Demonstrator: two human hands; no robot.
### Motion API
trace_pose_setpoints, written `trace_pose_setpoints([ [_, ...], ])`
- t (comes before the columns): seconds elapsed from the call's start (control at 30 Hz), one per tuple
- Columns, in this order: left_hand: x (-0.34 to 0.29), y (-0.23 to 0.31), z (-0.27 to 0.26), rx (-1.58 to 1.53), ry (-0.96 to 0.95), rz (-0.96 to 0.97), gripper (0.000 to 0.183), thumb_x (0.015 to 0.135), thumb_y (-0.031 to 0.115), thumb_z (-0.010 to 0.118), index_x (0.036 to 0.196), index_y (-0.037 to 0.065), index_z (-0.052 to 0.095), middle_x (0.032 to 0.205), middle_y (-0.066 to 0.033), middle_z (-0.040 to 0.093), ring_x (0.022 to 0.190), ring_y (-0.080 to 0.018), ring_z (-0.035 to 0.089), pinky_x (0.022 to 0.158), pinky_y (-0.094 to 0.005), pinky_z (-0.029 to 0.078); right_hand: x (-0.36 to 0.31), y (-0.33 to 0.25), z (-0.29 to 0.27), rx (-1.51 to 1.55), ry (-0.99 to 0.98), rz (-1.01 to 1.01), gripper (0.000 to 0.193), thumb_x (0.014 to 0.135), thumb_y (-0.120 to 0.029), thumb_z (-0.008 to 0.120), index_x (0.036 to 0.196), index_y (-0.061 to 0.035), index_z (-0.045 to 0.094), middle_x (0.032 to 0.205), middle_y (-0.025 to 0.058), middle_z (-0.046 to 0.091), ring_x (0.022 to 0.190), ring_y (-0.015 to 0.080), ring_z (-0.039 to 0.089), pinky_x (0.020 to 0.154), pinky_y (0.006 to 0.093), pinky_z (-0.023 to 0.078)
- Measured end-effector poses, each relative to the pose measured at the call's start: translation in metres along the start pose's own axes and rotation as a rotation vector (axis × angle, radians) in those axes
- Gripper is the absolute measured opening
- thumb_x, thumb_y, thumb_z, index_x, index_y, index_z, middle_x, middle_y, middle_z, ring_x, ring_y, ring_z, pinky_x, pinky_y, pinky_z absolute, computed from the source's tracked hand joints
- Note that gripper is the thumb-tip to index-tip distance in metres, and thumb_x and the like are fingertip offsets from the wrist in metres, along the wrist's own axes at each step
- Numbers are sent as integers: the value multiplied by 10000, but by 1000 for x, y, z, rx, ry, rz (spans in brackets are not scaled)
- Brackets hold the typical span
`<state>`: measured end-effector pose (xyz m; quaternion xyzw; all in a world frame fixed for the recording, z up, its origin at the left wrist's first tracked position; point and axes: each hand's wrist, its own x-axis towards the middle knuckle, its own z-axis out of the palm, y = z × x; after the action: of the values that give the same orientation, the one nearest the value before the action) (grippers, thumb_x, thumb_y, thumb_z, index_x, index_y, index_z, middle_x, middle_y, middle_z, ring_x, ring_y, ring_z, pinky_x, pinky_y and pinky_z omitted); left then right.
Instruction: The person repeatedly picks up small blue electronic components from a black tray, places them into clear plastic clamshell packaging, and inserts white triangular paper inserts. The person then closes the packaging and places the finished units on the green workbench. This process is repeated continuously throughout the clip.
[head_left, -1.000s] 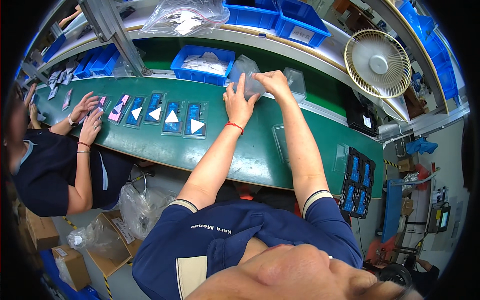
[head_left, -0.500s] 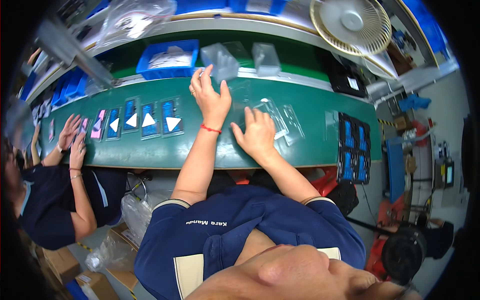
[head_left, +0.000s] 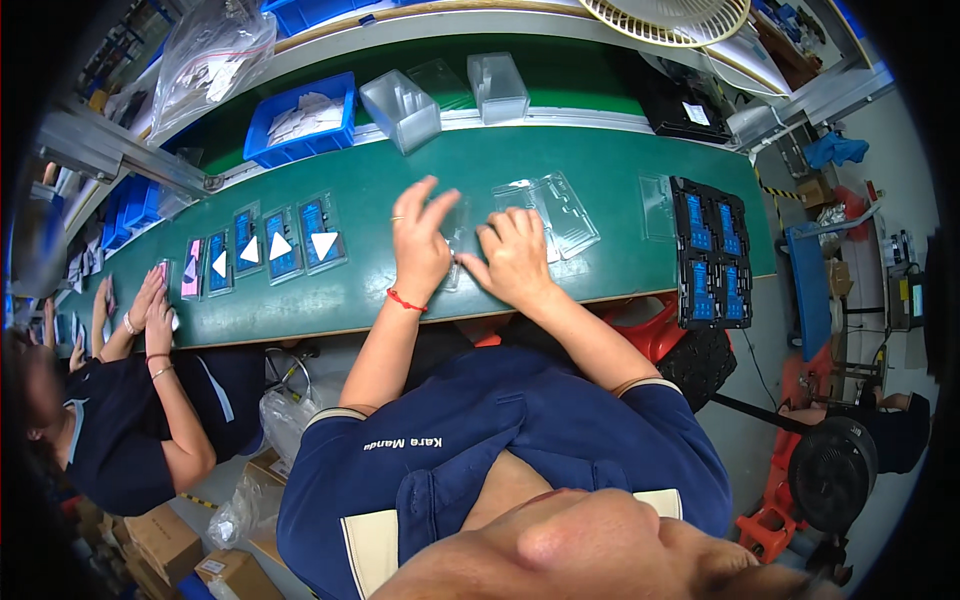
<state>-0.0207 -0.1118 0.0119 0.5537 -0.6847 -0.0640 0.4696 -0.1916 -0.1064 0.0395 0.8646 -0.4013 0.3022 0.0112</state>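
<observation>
My left hand [head_left: 422, 240], with a red cord at its wrist, hovers over the middle of the green table with its fingers apart. Between my hands stands a thin clear plastic tray [head_left: 455, 245], partly hidden and blurred; the left palm and right thumb are close to it, and contact is hard to make out. My right hand [head_left: 515, 255] has its fingers spread and bent over the near edge of several clear plastic trays [head_left: 572, 222] lying overlapped. Farther left, blue-screened devices [head_left: 322, 232] with white triangular pieces lie in clear trays in a row.
A black tray [head_left: 712, 255] with several blue-screened devices overhangs the table's right end, beside a clear tray [head_left: 655, 208]. Along the back stand a blue bin [head_left: 300, 118] and stacked clear trays [head_left: 400, 110]. At the left, a co-worker's hands [head_left: 150, 310] work over the table.
My left hand has come back from the clear tray stack toward me, and a clear tray now shows between my hands. My right hand has barely moved. The head view has shifted.
</observation>
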Motion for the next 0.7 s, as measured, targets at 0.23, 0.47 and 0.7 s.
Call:
trace_pose_setpoints([
  [0.23,-12,0,-17,-535,-133,-279,588,743,-197,365,1288,13,440,1226,-229,592,1177,-314,585,970,-376,497,15,4,10,49,38,-311,286,738,-173,711,997,-60,666,1090,89,619,1031,265,558,895,436,434],
  [0.47,-11,-19,-65,-850,404,-621,266,939,20,562,1201,31,515,1169,-113,572,1069,-206,591,858,-325,538,13,-12,5,576,-68,278,231,852,-152,650,1038,-20,613,801,145,678,747,327,672,660,406,519],
  [0.7,-17,12,-24,-57,-168,-47,393,884,268,648,1245,114,621,1368,-220,495,1297,-417,412,1085,-469,336,8,-13,-12,79,-71,358,543,786,-270,758,1210,23,587,807,149,675,727,302,653,633,389,525],
])
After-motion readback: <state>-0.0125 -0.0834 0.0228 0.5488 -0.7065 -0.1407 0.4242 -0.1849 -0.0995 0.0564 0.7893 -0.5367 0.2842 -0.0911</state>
